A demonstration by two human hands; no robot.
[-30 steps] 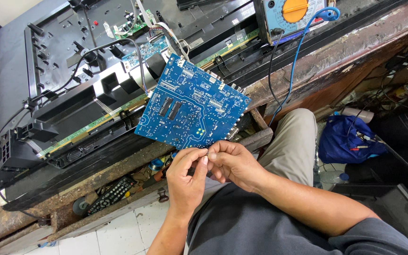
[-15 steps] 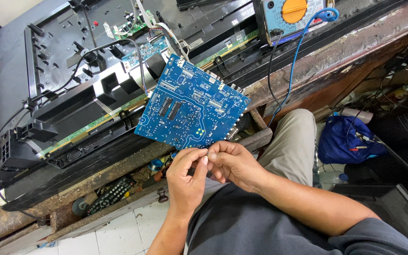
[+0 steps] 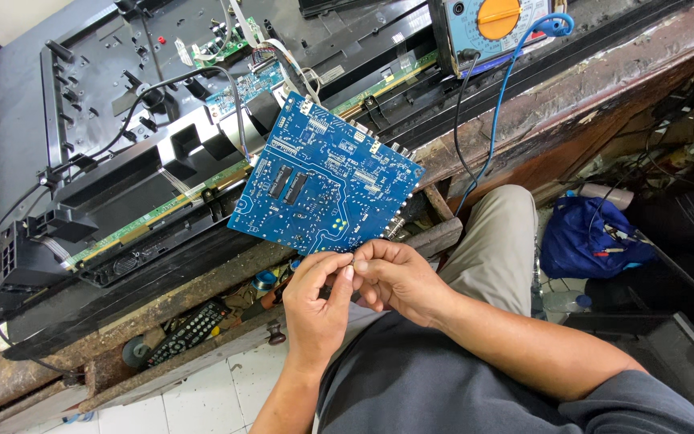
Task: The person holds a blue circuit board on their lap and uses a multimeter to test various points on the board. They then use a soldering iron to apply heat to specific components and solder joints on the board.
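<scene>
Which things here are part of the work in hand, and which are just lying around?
In hand:
blue circuit board, gripped at its near edge by left hand and right hand

Lying about:
opened black television chassis
multimeter with blue lead
remote control
blue bag

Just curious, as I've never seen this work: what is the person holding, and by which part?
Both hands, left hand and right hand, pinch the flat blue rectangular circuit board at its near bottom edge, fingertips meeting there.
</scene>
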